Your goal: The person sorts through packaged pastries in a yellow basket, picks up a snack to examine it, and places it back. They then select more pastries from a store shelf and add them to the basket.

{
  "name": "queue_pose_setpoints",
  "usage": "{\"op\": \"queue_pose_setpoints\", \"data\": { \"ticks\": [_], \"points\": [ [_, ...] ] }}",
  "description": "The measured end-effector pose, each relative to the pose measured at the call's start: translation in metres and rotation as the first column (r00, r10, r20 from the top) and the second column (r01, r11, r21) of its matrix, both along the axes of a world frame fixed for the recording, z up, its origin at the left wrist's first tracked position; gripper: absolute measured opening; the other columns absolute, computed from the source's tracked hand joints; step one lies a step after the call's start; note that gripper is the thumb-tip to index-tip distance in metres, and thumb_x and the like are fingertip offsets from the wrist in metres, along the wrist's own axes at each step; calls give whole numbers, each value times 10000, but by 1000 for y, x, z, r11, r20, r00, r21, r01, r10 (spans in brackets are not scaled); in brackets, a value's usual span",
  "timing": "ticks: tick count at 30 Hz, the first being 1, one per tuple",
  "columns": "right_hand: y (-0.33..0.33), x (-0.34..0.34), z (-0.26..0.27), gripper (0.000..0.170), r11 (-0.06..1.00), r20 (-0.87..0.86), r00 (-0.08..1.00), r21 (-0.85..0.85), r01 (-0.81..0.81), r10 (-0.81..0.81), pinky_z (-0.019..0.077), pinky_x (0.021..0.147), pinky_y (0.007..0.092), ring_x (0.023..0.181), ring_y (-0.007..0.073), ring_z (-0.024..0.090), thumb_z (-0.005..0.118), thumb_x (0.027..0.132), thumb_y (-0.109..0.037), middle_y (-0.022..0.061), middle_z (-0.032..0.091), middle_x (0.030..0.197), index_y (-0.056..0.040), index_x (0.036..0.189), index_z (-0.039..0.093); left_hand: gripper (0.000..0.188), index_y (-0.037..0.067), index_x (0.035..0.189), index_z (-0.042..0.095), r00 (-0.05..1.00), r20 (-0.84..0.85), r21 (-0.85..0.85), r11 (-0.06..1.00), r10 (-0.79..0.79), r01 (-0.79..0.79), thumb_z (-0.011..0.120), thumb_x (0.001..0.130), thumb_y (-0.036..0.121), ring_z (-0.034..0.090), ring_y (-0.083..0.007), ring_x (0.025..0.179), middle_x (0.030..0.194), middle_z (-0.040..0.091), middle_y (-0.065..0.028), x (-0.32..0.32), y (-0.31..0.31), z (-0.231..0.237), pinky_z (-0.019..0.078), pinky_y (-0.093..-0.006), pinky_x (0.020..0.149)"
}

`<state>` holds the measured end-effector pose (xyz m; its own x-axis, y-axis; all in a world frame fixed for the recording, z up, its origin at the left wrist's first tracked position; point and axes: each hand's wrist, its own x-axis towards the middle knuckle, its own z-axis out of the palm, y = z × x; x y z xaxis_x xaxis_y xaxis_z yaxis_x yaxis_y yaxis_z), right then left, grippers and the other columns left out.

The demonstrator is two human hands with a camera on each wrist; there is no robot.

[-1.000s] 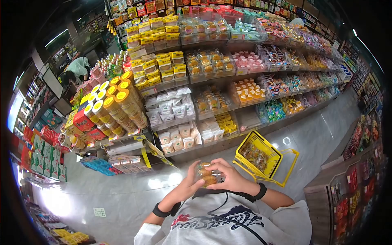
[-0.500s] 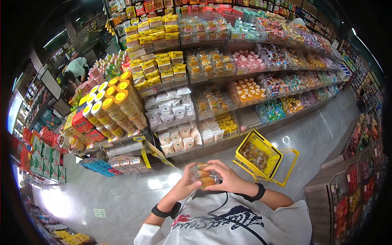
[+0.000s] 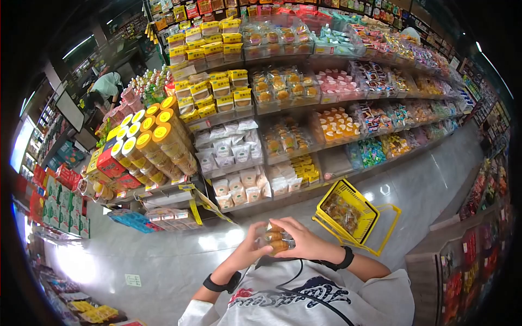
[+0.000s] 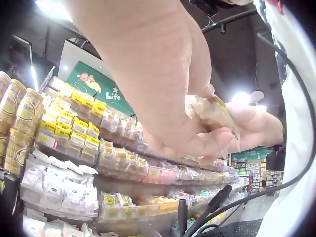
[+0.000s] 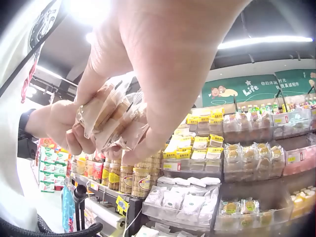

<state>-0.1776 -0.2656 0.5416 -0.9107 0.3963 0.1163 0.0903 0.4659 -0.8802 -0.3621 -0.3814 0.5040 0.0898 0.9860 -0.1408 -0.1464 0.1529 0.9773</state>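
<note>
Several clear-wrapped round pastries (image 3: 278, 244) are held together as a stack between both hands, in front of the chest in the head view. My left hand (image 3: 247, 250) grips their left side, thumb below and fingers above. On the right side, my right hand (image 3: 305, 242) holds them with its fingers and thumb curled round. The right wrist view shows the wrapped pastries (image 5: 111, 116) standing side by side, pinched between the fingertips of both hands. In the left wrist view, the left hand hides most of the wrapped pastries (image 4: 212, 116).
A yellow wheeled basket (image 3: 371, 219) holding wrapped pastries stands on the floor at the right. Tiered shelves (image 3: 293, 155) of packaged snacks curve across the front. Stacked jars (image 3: 163, 142) are on the left. A person (image 3: 106, 87) bends over at the back left.
The head view has shifted slightly, so shelves and basket appear a little displaced. Both hands still hold the pastries, which have turned so that their edges show more.
</note>
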Motion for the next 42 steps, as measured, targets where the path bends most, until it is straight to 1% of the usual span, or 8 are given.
{"op": "queue_pose_setpoints", "data": {
  "ticks": [7,16,24,27,33,36,39,42],
  "points": [
    [40,-6,-9,855,999,19,1000,39,15,-15,387,971,376,1165,321,436,793,692,-260,163,379,1255,-71,1383,326,647,70,1365,190,999,-39,-17,1000,19,-20,615,879,111,548,-189,1023,1279,375,-151,-6,34,-9,511,-284,764],
    [158,-31,-8,842,988,12,997,130,-79,78,381,960,402,1134,355,444,795,673,-283,168,375,1244,-47,1342,341,643,47,1363,206,984,-150,36,995,99,-94,620,875,107,559,-161,971,1348,335,-150,-16,138,8,512,-271,748],
    [260,-29,-11,818,962,28,999,267,-47,42,365,970,417,1128,375,443,798,655,-321,186,431,1210,-26,1287,371,637,53,1367,214,944,-313,33,995,103,-98,617,885,155,594,-142,868,1254,400,-140,-9,239,27,511,-256,704],
    [290,-23,-19,843,980,96,992,173,-97,81,361,975,424,1144,382,436,793,657,-320,201,437,1227,-23,1302,339,631,42,1350,220,875,-480,69,997,66,-37,624,881,164,596,-137,833,1242,405,-151,-3,272,31,511,-257,703],
    [337,-14,-30,817,994,107,990,62,-94,87,362,979,416,1166,373,434,788,656,-309,210,446,1237,-22,1282,349,612,-3,1274,254,875,-457,54,987,160,-152,659,859,192,562,-151,952,1184,446,-152,11,317,-2,509,-261,740],
    [351,-11,-40,800,988,23,998,146,-58,55,372,970,409,1141,369,455,790,649,-296,205,461,1220,-20,1269,366,697,-29,1288,255,891,-425,85,987,160,-137,679,837,291,599,-231,952,1243,464,-235,12,335,-15,493,-334,785],
    [364,-8,-47,805,998,17,999,50,-44,43,383,957,409,1119,370,471,795,635,-285,195,474,1201,-19,1267,373,588,-18,1229,281,888,-447,-15,992,108,-128,673,847,195,525,-188,1055,1175,470,-175,16,350,-6,499,-299,815],
    [372,-5,-48,811,999,30,1000,38,-2,1,394,940,408,1103,352,485,808,619,-279,193,491,1166,-18,1252,373,629,-28,1262,270,886,-458,-33,994,78,-104,674,846,219,520,-218,1092,1241,439,-199,15,363,-12,497,-322,831]
  ]
}}
